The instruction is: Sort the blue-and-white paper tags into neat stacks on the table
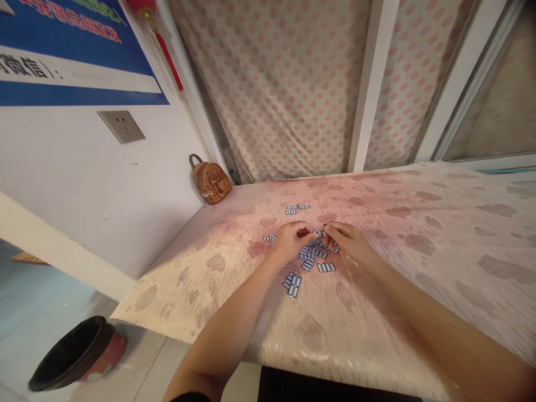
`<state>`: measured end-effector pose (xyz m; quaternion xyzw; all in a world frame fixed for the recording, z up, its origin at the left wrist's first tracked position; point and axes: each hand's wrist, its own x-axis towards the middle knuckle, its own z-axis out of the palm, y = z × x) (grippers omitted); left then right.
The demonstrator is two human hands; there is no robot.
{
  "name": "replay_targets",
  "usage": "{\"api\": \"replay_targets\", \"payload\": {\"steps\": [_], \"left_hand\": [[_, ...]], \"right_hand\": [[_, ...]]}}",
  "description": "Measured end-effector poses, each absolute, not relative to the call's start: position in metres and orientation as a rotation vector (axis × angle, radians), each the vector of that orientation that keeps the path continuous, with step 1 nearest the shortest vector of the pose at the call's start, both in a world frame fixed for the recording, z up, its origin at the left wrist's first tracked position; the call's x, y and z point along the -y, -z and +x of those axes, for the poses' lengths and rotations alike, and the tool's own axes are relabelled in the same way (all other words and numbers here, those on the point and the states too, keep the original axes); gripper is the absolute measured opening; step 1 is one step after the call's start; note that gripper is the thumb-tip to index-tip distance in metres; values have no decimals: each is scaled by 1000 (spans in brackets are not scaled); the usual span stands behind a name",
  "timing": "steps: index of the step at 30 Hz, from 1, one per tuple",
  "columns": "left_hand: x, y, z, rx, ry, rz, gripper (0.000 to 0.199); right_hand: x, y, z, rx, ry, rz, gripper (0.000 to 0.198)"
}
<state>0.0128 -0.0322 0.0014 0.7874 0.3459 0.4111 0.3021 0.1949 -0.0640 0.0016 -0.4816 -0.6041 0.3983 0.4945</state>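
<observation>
Several small flat blue pieces with white bars lie in a loose pile (307, 259) on the table, partly hidden by my hands. My left hand (290, 240) is over the pile's left side, thumb and forefinger closed at the edge of one blue-and-white piece (319, 233). From the right, my right hand (348, 239) pinches the other end of that piece. Closer to my body lies a small cluster of similar pieces (293, 285), and a single one (326, 267) rests right of it. Beyond my hands, a few more pieces (292, 210) lie together.
A patterned cloth under clear plastic covers the table (397, 223). A small brown backpack-shaped bag (213, 183) stands at the far left corner against the wall. Dotted curtains (285, 84) hang behind the table. On the floor at left is a dark-lined bin (100, 352).
</observation>
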Motion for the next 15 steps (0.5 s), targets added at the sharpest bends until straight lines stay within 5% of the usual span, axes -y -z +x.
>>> {"api": "replay_targets", "payload": {"steps": [15], "left_hand": [[34, -1, 14, -863, -1134, 1987, 37]], "right_hand": [[70, -9, 194, 1488, -990, -1094, 44]]}}
